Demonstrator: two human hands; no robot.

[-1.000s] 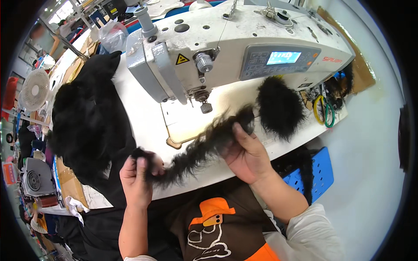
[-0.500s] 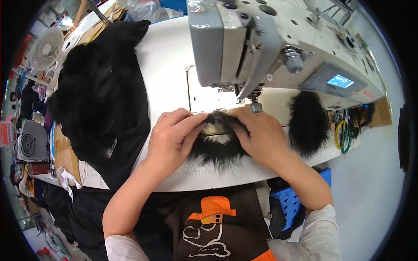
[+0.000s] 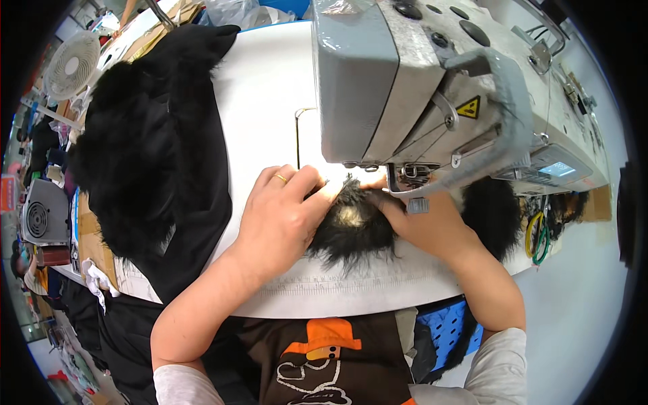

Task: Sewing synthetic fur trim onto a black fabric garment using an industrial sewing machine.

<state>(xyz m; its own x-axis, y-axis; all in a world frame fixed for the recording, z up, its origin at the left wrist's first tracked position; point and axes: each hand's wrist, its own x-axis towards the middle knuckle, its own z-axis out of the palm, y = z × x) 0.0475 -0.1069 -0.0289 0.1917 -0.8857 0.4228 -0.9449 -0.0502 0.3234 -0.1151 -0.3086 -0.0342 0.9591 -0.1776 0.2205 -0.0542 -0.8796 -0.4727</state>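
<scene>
Between left hand (image 3: pixel 280 219) and right hand (image 3: pixel 435 223): black fur (image 3: pixel 354 244) | left: thumb and fingers closed on its left edge | right: closed on its right edge, fingertips partly hidden | above right hand: sewing machine (image 3: pixel 364 88), close | left of grip: black cloth (image 3: pixel 192 155) | right of grip: fur pad (image 3: pixel 496 219) near, scissors (image 3: pixel 533 233) further out

A smooth white worktable (image 3: pixel 263 81) with a ruler scale along its front edge spreads across the middle, and bright light pools on its surface. To the right stands a plain, pale bluish-white wall (image 3: pixel 587 283) with a brown cardboard sheet (image 3: pixel 599 204) near it, while blue perforated plastic (image 3: pixel 439 331) shows below the table. At left, a round white fan (image 3: pixel 71 65) and a grey boxy appliance (image 3: pixel 46 212) with a circular vent occupy a cluttered area.
</scene>
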